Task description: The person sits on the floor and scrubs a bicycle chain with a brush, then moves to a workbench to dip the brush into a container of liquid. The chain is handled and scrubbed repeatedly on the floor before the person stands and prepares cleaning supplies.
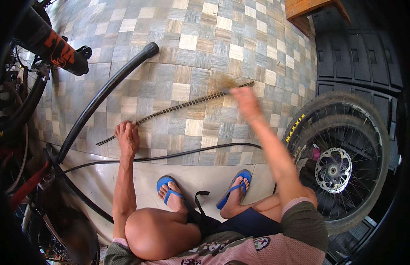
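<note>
Hard part to make out from where I'm standing is the right hand [248,104]: it's a motion blur near the far end of the chain [183,105], fingers looking curled, but I honestly can't tell what they're gripping. There's a brownish, bristly-looking smear [225,82] just by it, too fuzzy to name. The left hand [127,136] is easier: fingers pinched down on the chain near its other end, hiding a few links, with a short tail poking out past them.

The thin black hose [183,154] disappears behind the right forearm, the sleeve covers part of the stacked wheels [376,145], and the bike [20,194] on the left gets swallowed by the dark rim.

As for the chain, it's stretched out slantwise on the checkered floor [196,26], nearly straight, dark with pale flecks between the links. The thick black tube [97,99] curves off to its left.
</note>
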`<action>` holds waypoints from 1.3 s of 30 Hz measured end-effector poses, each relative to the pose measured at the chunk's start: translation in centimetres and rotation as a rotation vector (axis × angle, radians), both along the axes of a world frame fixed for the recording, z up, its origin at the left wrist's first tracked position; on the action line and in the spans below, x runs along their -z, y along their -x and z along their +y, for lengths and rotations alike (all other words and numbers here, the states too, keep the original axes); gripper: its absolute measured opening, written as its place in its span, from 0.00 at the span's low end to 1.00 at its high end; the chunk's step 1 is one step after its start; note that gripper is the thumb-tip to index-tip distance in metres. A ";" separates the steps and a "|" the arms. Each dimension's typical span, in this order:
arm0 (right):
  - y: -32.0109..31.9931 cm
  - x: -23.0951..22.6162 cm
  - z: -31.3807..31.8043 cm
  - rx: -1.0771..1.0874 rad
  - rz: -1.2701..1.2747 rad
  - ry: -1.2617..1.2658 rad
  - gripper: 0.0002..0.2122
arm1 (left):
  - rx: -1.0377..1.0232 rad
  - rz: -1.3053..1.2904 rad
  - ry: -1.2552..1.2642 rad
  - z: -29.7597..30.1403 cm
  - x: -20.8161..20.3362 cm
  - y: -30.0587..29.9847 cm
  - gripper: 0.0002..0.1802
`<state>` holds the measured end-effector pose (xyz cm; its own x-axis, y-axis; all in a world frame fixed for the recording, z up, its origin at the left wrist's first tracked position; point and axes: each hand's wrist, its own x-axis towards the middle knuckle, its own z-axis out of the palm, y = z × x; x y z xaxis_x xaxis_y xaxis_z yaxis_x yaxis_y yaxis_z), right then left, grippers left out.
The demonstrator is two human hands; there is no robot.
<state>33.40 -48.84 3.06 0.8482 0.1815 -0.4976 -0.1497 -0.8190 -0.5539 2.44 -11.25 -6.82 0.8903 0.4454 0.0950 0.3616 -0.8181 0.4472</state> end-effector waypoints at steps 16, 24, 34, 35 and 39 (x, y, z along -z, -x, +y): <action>-1.3 1.5 -5.5 0.221 -0.064 -0.021 0.23 | 0.021 0.004 -0.045 0.9 0.6 0.7 0.09; -1.3 0.6 -2.7 0.067 -0.204 -0.144 0.19 | 0.029 -0.007 -0.038 0.4 0.2 0.3 0.09; -5.3 -0.3 -12.7 -0.297 -0.728 0.513 0.08 | 0.020 0.044 -0.050 1.0 0.2 0.6 0.09; -5.5 -0.3 -12.9 -0.262 -0.776 0.393 0.08 | 0.004 0.062 -0.046 0.9 0.3 0.4 0.09; -0.2 1.5 -4.7 0.037 -0.309 -0.174 0.14 | 0.018 0.021 -0.045 0.8 0.5 0.4 0.09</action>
